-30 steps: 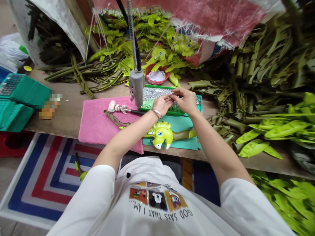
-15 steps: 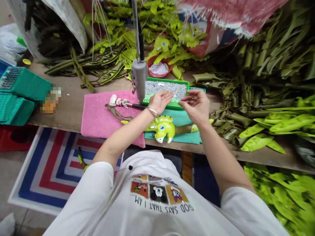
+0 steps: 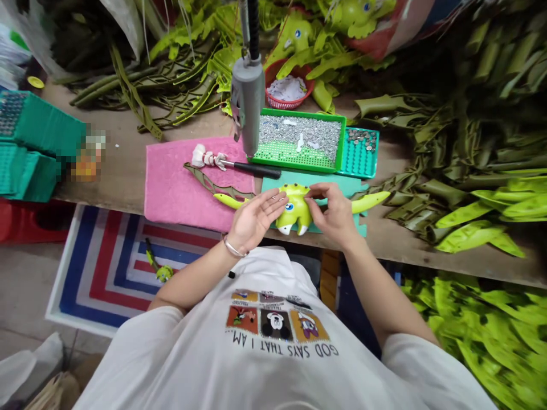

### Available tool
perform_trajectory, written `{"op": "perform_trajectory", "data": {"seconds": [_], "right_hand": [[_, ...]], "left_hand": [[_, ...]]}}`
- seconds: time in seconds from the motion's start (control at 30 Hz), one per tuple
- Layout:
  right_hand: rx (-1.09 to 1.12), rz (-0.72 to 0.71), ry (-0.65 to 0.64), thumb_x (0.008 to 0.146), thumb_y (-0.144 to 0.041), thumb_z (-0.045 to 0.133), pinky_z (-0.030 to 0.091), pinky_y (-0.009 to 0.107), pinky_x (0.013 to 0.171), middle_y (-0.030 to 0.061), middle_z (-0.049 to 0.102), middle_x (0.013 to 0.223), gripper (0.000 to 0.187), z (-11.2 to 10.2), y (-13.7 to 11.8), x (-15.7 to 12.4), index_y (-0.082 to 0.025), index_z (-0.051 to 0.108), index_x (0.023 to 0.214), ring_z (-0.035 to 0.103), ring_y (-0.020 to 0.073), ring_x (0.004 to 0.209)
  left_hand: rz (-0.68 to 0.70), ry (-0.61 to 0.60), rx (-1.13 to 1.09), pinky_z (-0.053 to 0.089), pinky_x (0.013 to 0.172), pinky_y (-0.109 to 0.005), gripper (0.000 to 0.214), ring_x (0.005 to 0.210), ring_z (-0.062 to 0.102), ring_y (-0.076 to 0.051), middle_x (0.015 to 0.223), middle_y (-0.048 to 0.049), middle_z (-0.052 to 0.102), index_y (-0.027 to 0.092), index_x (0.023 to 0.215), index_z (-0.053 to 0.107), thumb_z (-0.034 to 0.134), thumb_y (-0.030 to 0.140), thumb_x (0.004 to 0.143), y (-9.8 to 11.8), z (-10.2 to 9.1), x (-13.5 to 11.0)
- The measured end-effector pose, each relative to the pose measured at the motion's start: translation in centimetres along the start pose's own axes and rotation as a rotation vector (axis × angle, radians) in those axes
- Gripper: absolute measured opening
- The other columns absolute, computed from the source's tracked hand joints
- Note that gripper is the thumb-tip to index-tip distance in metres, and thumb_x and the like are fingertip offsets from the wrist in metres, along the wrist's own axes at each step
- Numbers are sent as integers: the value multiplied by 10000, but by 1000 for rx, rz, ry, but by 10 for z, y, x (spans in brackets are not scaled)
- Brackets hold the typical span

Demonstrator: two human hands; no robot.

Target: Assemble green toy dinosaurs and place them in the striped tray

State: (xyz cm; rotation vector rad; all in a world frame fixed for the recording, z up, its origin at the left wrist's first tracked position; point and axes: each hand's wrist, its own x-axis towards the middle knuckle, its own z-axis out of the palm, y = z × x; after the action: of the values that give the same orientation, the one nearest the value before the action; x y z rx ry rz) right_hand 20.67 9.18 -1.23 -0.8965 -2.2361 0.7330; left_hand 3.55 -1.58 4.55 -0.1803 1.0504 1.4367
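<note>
A lime-green toy dinosaur head [image 3: 294, 212] with white horns lies on a teal mat [image 3: 354, 188] at the bench's front edge. My left hand [image 3: 255, 215] is open, palm up, its fingertips touching the toy's left side. My right hand [image 3: 333, 212] rests on the toy's right side with its fingers pinched together; whether something small sits between them I cannot make out. Behind the toy stands a green tray [image 3: 299, 142] filled with tiny silver screws. A grey hanging screwdriver [image 3: 247, 105] dangles above the tray's left end.
A pink towel [image 3: 183, 185] carries a black-handled tool [image 3: 239, 165] and an olive plastic part. A red basket [image 3: 288, 90] stands behind the tray, and a small teal tray [image 3: 361, 152] to its right. Green and olive plastic parts pile at the back and right. Teal boxes [image 3: 34, 148] stand left.
Both hands came back from the screw tray to the dinosaur head at the bench edge. The left hand opened palm up. The camera tilted down and nearer.
</note>
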Motion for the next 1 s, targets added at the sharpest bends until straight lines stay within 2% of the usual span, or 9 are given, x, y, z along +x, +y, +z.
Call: {"op": "perform_trajectory", "data": {"seconds": [0.17, 0.3, 0.43, 0.63, 0.73, 0.83, 1.0], "right_hand": [[-57, -62, 43, 903, -218, 604, 581, 425, 830, 41, 761, 907, 220, -2, -8, -2, -244, 612, 1121, 726, 238, 879], [-98, -107, 98, 917, -212, 606, 592, 423, 797, 44, 786, 925, 239, 3, -30, -8, -264, 615, 1150, 743, 238, 876], [-109, -222, 97, 907, -191, 630, 587, 396, 727, 32, 790, 903, 268, 11, -51, -16, -273, 595, 1160, 747, 222, 820], [-135, -283, 43, 889, -159, 614, 578, 395, 711, 33, 785, 901, 323, 17, -58, -24, -281, 589, 1187, 744, 223, 786], [-104, -283, 30, 889, -150, 622, 602, 394, 743, 35, 789, 921, 391, 18, -61, -24, -283, 558, 1251, 756, 223, 811], [-85, -266, 70, 886, -145, 640, 619, 379, 740, 43, 790, 933, 406, 19, -66, -24, -275, 547, 1260, 766, 221, 824], [-58, -129, 109, 878, -158, 641, 629, 380, 753, 45, 781, 933, 360, 25, -74, -30, -275, 554, 1207, 772, 224, 813]], "left_hand": [[-8, 0, -37, 427, 1149, -401, 293, 1228, 659, -251, 1153, -176, 741, 93, 994, 712, 438, 192, 971, -7, -4, -7], [-31, -12, -67, 446, 1135, -398, 311, 1191, 680, -235, 1108, -147, 760, 111, 984, 721, 419, 185, 982, -12, -6, -13], [-45, -17, -90, 443, 1141, -397, 296, 1191, 677, -227, 1086, -135, 767, 119, 969, 741, 449, 173, 964, -20, -10, -21], [-74, -18, -111, 437, 1144, -388, 288, 1259, 635, -236, 1135, -140, 756, 126, 1012, 753, 480, 197, 955, -27, -22, -29], [-66, -1, -139, 433, 1147, -375, 292, 1282, 618, -228, 1155, -130, 752, 136, 1010, 754, 474, 195, 955, -27, -25, -30], [-58, 27, -169, 444, 1137, -377, 320, 1245, 644, -221, 1136, -123, 760, 138, 981, 756, 441, 185, 965, -26, -24, -31], [-32, 48, -193, 459, 1122, -367, 326, 1200, 673, -212, 1112, -120, 769, 130, 967, 752, 428, 162, 963, -26, -20, -33]]}}
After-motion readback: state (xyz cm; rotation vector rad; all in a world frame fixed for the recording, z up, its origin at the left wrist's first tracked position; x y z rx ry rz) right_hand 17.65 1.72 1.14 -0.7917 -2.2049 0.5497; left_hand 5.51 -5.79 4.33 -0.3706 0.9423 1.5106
